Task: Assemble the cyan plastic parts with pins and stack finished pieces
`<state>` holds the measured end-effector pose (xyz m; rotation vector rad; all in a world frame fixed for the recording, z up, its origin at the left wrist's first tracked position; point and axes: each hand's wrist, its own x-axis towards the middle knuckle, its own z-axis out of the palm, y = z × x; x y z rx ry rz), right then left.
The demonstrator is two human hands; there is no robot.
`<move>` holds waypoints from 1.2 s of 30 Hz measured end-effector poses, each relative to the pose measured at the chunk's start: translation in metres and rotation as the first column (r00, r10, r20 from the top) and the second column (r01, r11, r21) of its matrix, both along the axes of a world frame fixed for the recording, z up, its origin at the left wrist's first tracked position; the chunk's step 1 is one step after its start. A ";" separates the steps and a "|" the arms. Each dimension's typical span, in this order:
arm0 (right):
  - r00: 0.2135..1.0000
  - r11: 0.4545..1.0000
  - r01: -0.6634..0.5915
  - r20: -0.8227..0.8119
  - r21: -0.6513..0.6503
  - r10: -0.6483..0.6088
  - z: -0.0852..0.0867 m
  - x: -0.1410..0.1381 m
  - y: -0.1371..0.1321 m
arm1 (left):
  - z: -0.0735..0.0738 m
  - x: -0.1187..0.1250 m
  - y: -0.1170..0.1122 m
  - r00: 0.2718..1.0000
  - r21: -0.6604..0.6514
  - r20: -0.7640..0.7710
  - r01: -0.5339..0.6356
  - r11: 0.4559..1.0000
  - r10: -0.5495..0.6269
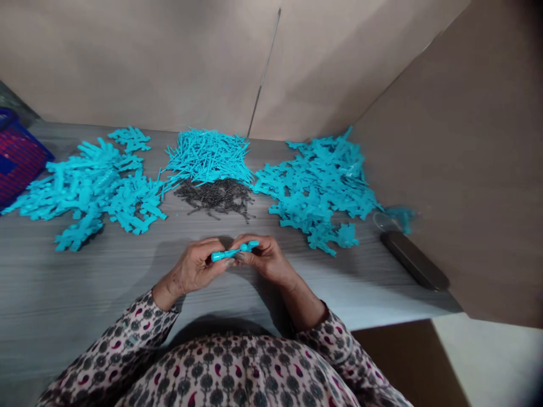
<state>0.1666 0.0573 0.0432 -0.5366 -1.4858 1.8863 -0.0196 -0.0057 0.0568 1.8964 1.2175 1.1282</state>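
Observation:
Between my two hands is a small turquoise plastic piece (231, 252), with a wider cylindrical end at the left and a rounded knob near its right part. My left hand (197, 264) pinches the left end. Closed on the right part is my right hand (266, 259), its thumb and fingers pressed against the piece. Both hands hover over the grey table, just in front of a pile of dark metal springs or pins (218, 196), too small to tell which. The exact kind of turquoise piece cannot be made out.
Thin turquoise sticks (210, 154) are heaped behind the dark parts. Turquoise moulded pieces lie in a left pile (91, 183) and a right pile (320, 186). A blue-and-red basket (21, 155) stands far left; a dark elongated case (413, 261) lies by the right panel (458, 169).

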 end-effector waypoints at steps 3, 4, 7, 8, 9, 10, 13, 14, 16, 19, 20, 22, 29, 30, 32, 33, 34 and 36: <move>0.999 0.999 -0.039 0.009 -0.030 0.039 0.001 0.002 0.000 | 0.004 0.003 -0.002 1.000 -0.009 0.009 0.025 1.000 -0.025; 0.999 0.998 -0.043 0.010 -0.039 0.043 0.001 0.002 -0.001 | 0.004 0.003 -0.003 1.000 -0.009 0.006 0.028 1.000 -0.028; 0.998 0.995 -0.062 0.009 -0.076 0.063 0.002 0.003 -0.002 | 0.003 0.004 -0.004 1.000 0.001 -0.011 0.018 1.000 -0.018; 0.998 0.994 -0.070 0.004 -0.086 0.070 0.002 0.003 -0.003 | 0.002 0.005 -0.004 1.000 0.010 -0.015 0.011 1.000 -0.011; 0.997 0.992 -0.079 0.000 -0.094 0.079 0.003 0.003 -0.004 | 0.002 0.005 -0.005 1.000 0.021 -0.017 0.007 1.000 -0.007; 0.996 0.991 -0.089 -0.003 -0.098 0.089 0.003 0.003 -0.004 | 0.002 0.006 -0.005 1.000 0.034 -0.015 0.008 0.999 -0.008; 0.995 0.989 -0.104 -0.020 -0.108 0.102 0.003 0.002 -0.006 | 0.004 0.007 -0.006 1.000 0.068 -0.018 0.016 0.998 -0.015; 0.995 0.989 -0.103 -0.027 -0.110 0.101 0.003 0.002 -0.006 | 0.005 0.007 -0.007 1.000 0.074 -0.026 0.016 0.997 -0.014; 0.995 0.989 -0.096 -0.039 -0.113 0.092 0.004 0.001 -0.006 | 0.007 0.008 -0.008 0.999 0.089 -0.035 0.005 0.996 -0.002; 0.995 0.988 -0.089 -0.053 -0.126 0.083 0.004 0.000 -0.006 | 0.008 0.009 -0.010 1.000 0.084 -0.017 -0.012 0.996 0.013; 0.995 0.988 -0.083 -0.058 -0.132 0.075 0.004 -0.001 -0.006 | 0.007 0.009 -0.010 1.000 0.069 -0.006 -0.019 0.997 0.020; 0.996 0.987 -0.063 -0.069 -0.145 0.053 0.002 -0.002 -0.007 | 0.006 0.010 -0.010 0.999 0.027 0.017 -0.044 0.999 0.044; 0.997 0.971 0.030 -0.064 -0.237 -0.047 -0.002 -0.011 -0.013 | 0.008 0.013 -0.010 0.995 0.029 -0.048 -0.081 0.996 0.082; 0.997 0.967 0.027 -0.067 -0.255 -0.045 -0.002 -0.012 -0.015 | 0.010 0.013 -0.011 0.993 0.055 -0.079 -0.081 0.995 0.085; 0.996 0.955 0.007 -0.080 -0.298 -0.032 -0.002 -0.014 -0.017 | 0.012 0.013 -0.014 0.985 0.112 -0.139 -0.084 0.990 0.099; 0.996 0.948 -0.003 -0.087 -0.318 -0.026 -0.002 -0.014 -0.017 | 0.013 0.013 -0.015 0.981 0.141 -0.163 -0.085 0.986 0.108; 0.995 0.942 -0.009 -0.092 -0.334 -0.023 -0.002 -0.015 -0.018 | 0.014 0.013 -0.016 0.977 0.167 -0.180 -0.086 0.982 0.116; 0.995 0.938 -0.020 -0.097 -0.345 -0.014 -0.001 -0.015 -0.018 | 0.015 0.014 -0.016 0.975 0.187 -0.187 -0.086 0.979 0.122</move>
